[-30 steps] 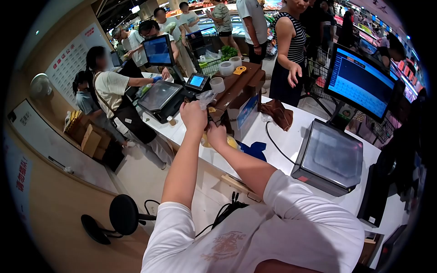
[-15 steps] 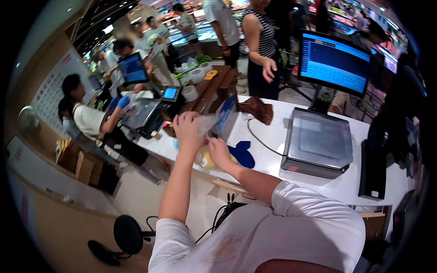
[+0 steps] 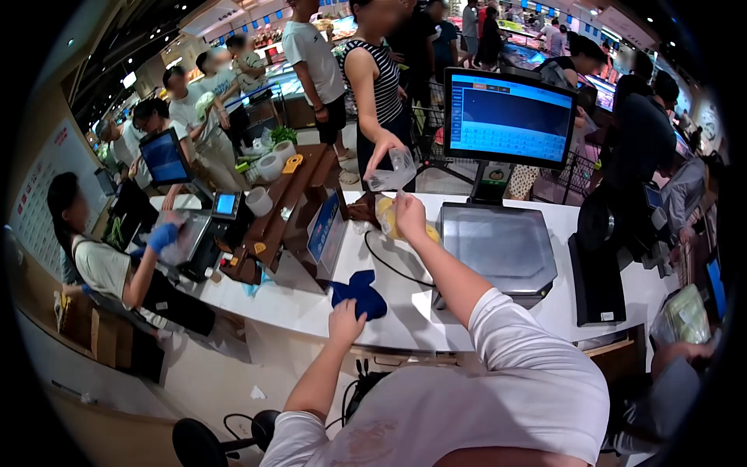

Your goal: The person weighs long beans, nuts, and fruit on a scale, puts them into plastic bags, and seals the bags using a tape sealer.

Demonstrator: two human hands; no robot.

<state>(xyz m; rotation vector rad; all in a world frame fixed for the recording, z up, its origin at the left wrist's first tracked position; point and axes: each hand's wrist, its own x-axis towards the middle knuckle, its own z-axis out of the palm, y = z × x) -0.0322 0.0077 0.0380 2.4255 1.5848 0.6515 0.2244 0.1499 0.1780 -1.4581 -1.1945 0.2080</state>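
My right hand [image 3: 412, 216] is stretched forward over the counter, its fingers closed on the top of a clear plastic bag with something yellow [image 3: 387, 218] inside. Just beyond it, the hand [image 3: 385, 148] of a person in a striped top holds a clear plastic container or bag [image 3: 394, 173]; whether it touches my bag I cannot tell. Near the counter's front edge, my left hand [image 3: 345, 322] has its fingers curled against a dark blue cloth [image 3: 362, 294].
A weighing scale [image 3: 496, 247] with a monitor [image 3: 510, 117] stands right of my right arm. A black cable [image 3: 389, 265] crosses the white counter [image 3: 412, 319]. A brown wooden shelf [image 3: 292, 198] stands at left; beyond it a co-worker [image 3: 109, 257] works at another scale.
My right hand has carried the bag forward toward the person in stripes. My left hand has let go of the bag and come down onto the blue cloth. The view has turned.
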